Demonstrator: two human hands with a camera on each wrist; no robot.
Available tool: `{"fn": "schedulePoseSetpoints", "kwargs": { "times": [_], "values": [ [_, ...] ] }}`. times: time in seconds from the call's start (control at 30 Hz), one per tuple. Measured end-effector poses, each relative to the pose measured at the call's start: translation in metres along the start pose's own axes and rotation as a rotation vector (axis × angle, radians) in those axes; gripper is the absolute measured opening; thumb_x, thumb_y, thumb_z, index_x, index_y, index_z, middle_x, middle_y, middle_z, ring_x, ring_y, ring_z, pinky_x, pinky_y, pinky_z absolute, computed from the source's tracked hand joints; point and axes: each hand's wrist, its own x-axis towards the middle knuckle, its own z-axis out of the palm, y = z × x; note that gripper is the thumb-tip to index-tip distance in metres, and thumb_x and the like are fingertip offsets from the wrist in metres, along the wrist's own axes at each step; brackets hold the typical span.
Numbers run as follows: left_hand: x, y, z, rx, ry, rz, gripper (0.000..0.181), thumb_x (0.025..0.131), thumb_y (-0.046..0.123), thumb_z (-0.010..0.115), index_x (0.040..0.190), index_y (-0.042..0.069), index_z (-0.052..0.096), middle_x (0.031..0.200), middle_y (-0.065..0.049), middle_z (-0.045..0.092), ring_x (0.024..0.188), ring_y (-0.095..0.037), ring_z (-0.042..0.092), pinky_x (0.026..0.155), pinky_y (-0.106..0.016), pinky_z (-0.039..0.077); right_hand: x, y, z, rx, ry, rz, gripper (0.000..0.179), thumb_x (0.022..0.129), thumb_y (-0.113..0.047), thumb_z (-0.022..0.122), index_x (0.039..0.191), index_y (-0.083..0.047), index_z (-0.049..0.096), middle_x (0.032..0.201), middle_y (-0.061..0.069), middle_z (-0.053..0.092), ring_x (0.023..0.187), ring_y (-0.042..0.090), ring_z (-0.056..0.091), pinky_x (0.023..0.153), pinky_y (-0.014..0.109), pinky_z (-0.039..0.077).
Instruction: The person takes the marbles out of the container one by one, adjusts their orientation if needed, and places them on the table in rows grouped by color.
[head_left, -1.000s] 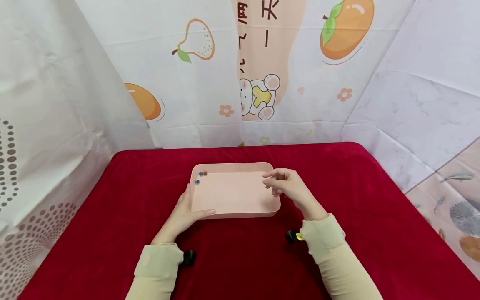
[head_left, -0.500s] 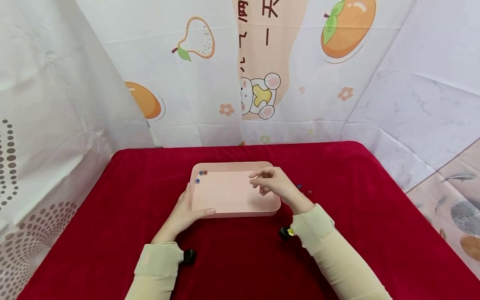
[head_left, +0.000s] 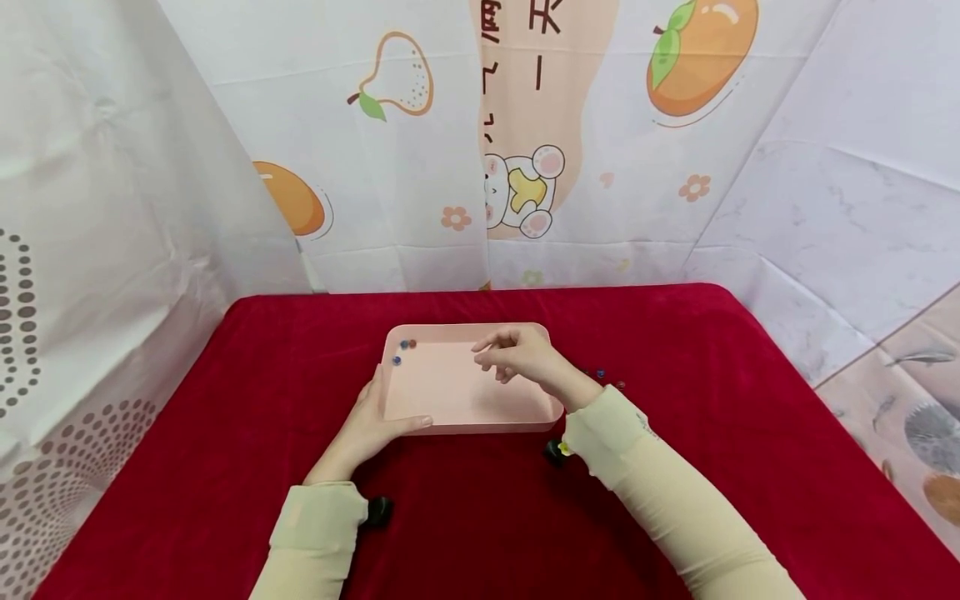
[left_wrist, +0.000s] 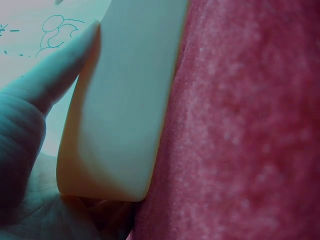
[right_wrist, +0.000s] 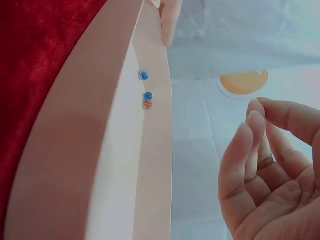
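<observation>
A shallow pink tray (head_left: 450,392) lies on the red cloth. My left hand (head_left: 365,431) holds its near left corner, thumb along the front wall and fingers at the left end. In its far left corner are small glass marbles: a blue marble (right_wrist: 144,75), a second blue marble (right_wrist: 148,95) and an orange-red marble (right_wrist: 147,104) touching the second. Above the tray's right half hovers my right hand (head_left: 517,357), fingers bent and thumb tip against the index fingertip. Whether something small sits between those tips is hidden.
Right of the tray, partly behind my right wrist, lie another blue marble (head_left: 601,374) and a reddish marble (head_left: 620,385) on the red cloth (head_left: 675,350). A printed white curtain (head_left: 360,192) hangs behind the table's far edge.
My right hand has moved left from the tray's right edge to above its inside, uncovering marbles on the cloth to the right. My left hand and the tray have stayed put.
</observation>
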Motion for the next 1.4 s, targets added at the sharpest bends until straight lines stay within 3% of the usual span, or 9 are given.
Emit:
{"fn": "schedulePoseSetpoints", "kwargs": {
  "times": [0.37, 0.7, 0.97, 1.17, 1.23, 1.4],
  "values": [
    [0.001, 0.000, 0.000, -0.002, -0.002, -0.009, 0.127, 0.077, 0.051, 0.081, 0.160, 0.019, -0.010, 0.167, -0.015, -0.001, 0.151, -0.040, 0.009, 0.117, -0.066, 0.019, 0.019, -0.016, 0.011, -0.059, -0.072, -0.012, 0.018, 0.090, -0.011, 0.069, 0.105, -0.002, 0.072, 0.081, 0.004, 0.069, 0.060, 0.017, 0.061, 0.063, 0.029, 0.058],
    [0.002, 0.000, -0.001, 0.008, -0.009, -0.013, 0.126, 0.078, 0.052, 0.080, 0.159, 0.021, -0.011, 0.167, -0.014, -0.002, 0.152, -0.040, 0.007, 0.116, -0.067, 0.019, 0.043, -0.017, 0.023, -0.063, -0.107, 0.014, 0.024, 0.090, -0.011, 0.068, 0.109, 0.003, 0.071, 0.084, 0.007, 0.072, 0.064, 0.017, 0.065, 0.067, 0.033, 0.061],
    [0.002, 0.000, -0.001, -0.009, -0.011, -0.004, 0.124, 0.077, 0.050, 0.081, 0.160, 0.021, -0.008, 0.167, -0.014, -0.002, 0.152, -0.040, 0.009, 0.117, -0.066, 0.019, 0.061, -0.016, 0.026, -0.064, -0.108, 0.080, 0.026, 0.090, -0.012, 0.070, 0.111, 0.002, 0.071, 0.090, 0.010, 0.075, 0.080, 0.034, 0.070, 0.073, 0.035, 0.061],
    [0.002, -0.001, -0.001, -0.013, -0.006, 0.002, 0.126, 0.076, 0.051, 0.081, 0.160, 0.019, -0.007, 0.167, -0.015, 0.000, 0.151, -0.039, 0.010, 0.117, -0.066, 0.019, 0.073, -0.016, 0.028, -0.016, -0.114, 0.160, 0.032, 0.092, -0.013, 0.068, 0.119, 0.004, 0.068, 0.095, 0.011, 0.075, 0.094, 0.039, 0.069, 0.080, 0.034, 0.060],
    [0.002, -0.001, -0.001, -0.014, -0.008, 0.000, 0.126, 0.076, 0.051, 0.081, 0.160, 0.019, -0.008, 0.166, -0.016, 0.001, 0.151, -0.040, 0.011, 0.116, -0.066, 0.019, 0.075, -0.016, 0.029, 0.000, -0.119, 0.172, 0.033, 0.093, -0.013, 0.068, 0.121, 0.004, 0.067, 0.097, 0.011, 0.075, 0.094, 0.038, 0.069, 0.081, 0.034, 0.060],
    [0.002, -0.001, -0.002, -0.011, -0.013, 0.010, 0.126, 0.076, 0.053, 0.081, 0.160, 0.021, -0.007, 0.167, -0.013, -0.002, 0.152, -0.039, 0.008, 0.116, -0.067, 0.018, 0.084, -0.012, 0.035, 0.044, -0.124, 0.189, 0.035, 0.092, -0.013, 0.068, 0.122, 0.005, 0.066, 0.098, 0.012, 0.075, 0.073, 0.019, 0.069, 0.082, 0.035, 0.060]
  ]
}}
